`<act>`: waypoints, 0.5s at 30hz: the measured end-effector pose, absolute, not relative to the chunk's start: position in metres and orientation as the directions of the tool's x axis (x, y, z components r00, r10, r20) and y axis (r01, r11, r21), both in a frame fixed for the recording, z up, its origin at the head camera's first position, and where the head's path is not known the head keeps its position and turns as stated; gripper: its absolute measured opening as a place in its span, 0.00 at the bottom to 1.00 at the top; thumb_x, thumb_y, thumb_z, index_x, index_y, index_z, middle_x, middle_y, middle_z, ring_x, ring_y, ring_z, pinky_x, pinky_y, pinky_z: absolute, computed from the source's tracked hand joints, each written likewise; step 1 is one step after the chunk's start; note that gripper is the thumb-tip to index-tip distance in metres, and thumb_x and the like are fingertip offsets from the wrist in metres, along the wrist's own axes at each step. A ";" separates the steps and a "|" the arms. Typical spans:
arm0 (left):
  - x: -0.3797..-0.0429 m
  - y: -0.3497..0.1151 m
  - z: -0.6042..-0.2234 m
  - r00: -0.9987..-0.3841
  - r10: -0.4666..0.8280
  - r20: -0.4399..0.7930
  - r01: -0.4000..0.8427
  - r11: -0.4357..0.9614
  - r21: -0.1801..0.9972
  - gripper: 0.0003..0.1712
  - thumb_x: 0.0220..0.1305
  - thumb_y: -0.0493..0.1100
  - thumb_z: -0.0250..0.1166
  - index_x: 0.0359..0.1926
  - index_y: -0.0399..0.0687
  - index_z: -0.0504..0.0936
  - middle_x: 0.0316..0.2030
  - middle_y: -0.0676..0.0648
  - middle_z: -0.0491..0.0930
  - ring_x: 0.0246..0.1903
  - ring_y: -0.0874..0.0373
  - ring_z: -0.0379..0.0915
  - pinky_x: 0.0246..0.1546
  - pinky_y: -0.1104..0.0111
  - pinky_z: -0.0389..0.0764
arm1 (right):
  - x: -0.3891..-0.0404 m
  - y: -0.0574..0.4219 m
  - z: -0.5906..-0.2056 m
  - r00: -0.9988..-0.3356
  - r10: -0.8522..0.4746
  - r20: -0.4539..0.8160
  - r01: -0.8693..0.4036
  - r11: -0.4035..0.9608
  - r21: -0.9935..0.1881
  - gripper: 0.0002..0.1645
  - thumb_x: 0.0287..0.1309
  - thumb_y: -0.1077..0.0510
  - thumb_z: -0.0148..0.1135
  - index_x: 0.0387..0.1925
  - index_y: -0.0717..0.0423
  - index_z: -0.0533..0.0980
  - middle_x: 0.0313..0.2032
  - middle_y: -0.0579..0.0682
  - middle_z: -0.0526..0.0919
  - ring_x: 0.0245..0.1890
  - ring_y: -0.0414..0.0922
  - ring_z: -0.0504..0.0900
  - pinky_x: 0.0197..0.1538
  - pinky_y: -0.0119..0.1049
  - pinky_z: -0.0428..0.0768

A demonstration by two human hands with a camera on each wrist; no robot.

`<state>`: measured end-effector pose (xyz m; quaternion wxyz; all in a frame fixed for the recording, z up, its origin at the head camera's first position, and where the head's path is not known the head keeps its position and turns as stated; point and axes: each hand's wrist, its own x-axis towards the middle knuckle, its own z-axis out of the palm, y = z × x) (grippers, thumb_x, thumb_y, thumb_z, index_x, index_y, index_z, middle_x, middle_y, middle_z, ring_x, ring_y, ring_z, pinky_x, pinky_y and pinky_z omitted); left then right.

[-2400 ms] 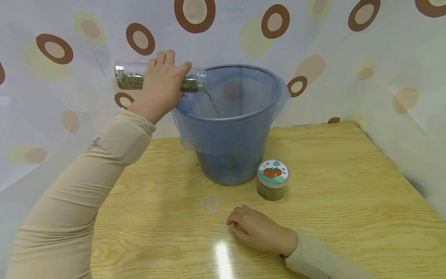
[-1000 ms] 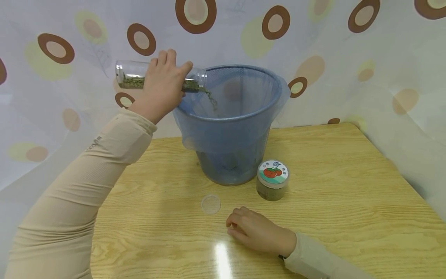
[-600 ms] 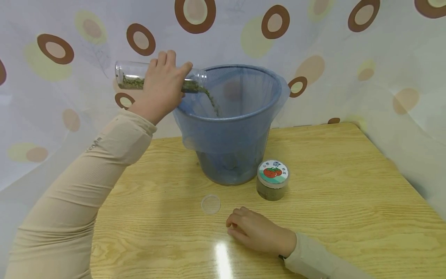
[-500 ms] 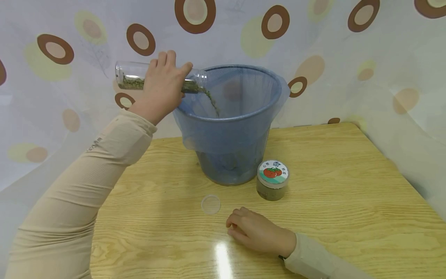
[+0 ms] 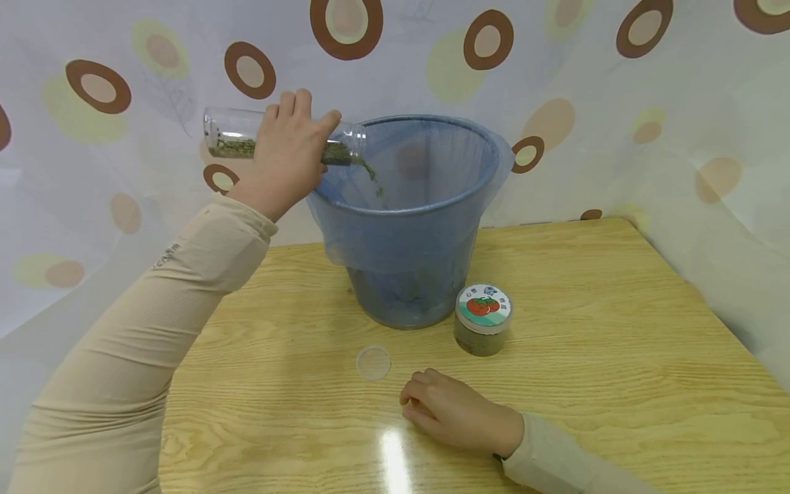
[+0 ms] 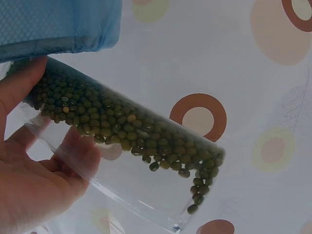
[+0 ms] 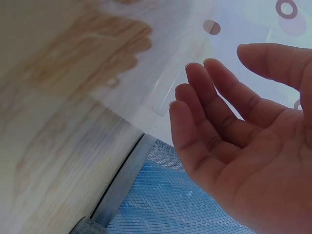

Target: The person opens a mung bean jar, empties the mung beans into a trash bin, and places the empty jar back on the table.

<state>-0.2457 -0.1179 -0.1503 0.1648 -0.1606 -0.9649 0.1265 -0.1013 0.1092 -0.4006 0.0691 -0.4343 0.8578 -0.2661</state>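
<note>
My left hand (image 5: 286, 151) grips a clear bottle (image 5: 234, 122) lying nearly level, its uncapped mouth over the left rim of a blue mesh wastebasket (image 5: 410, 298). Green mung beans (image 6: 131, 129) lie along the bottle's lower side, and a thin stream of them falls from the mouth into the basket. A translucent blue bag (image 5: 401, 240) lines the basket and folds down over its rim. Low over the front of the table, my right hand (image 5: 463, 412) holds nothing. Its fingers are loosely bent, as the right wrist view shows, close to a small clear round lid (image 5: 373, 362).
Beside the basket's front right stands a round jar (image 5: 483, 326) with a tomato picture on its lid. Everything stands on a light wooden table (image 5: 592, 329). A patterned wall covering (image 5: 395, 75) rises right behind the basket and along the right side.
Beans keep flowing from the bottle into the basket, and the layer inside the bottle is somewhat lower. Both hands stay almost where they were.
</note>
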 end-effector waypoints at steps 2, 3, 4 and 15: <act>-0.246 -0.118 -0.151 -0.893 0.353 0.280 0.269 0.916 -0.298 0.39 0.60 0.42 0.67 0.69 0.45 0.61 0.60 0.28 0.57 0.59 0.35 0.53 0.60 0.48 0.59 | -0.101 0.109 -0.401 -0.611 -0.784 0.112 -0.708 0.478 -0.519 0.08 0.67 0.56 0.56 0.42 0.55 0.78 0.37 0.40 0.77 0.36 0.32 0.70 0.59 0.47 0.73; -0.246 -0.118 -0.151 -0.892 0.354 0.280 0.269 0.915 -0.299 0.39 0.60 0.42 0.67 0.69 0.45 0.61 0.60 0.28 0.57 0.59 0.35 0.53 0.59 0.48 0.59 | -0.101 0.109 -0.401 -0.609 -0.785 0.113 -0.709 0.476 -0.520 0.09 0.68 0.56 0.56 0.42 0.55 0.78 0.37 0.40 0.77 0.37 0.32 0.70 0.59 0.47 0.73; -0.246 -0.118 -0.151 -0.892 0.354 0.281 0.269 0.915 -0.300 0.39 0.60 0.42 0.67 0.69 0.45 0.61 0.60 0.28 0.57 0.59 0.35 0.53 0.60 0.48 0.59 | -0.101 0.109 -0.401 -0.609 -0.785 0.112 -0.709 0.476 -0.520 0.09 0.68 0.56 0.56 0.42 0.55 0.78 0.37 0.40 0.77 0.37 0.32 0.70 0.59 0.47 0.73; -0.243 -0.119 -0.153 -0.888 0.363 0.284 0.279 0.914 -0.295 0.38 0.60 0.41 0.67 0.69 0.44 0.61 0.60 0.28 0.58 0.59 0.35 0.53 0.60 0.48 0.59 | -0.101 0.108 -0.400 -0.607 -0.789 0.091 -0.698 0.476 -0.535 0.09 0.67 0.56 0.56 0.42 0.56 0.78 0.38 0.42 0.77 0.36 0.34 0.70 0.41 0.30 0.75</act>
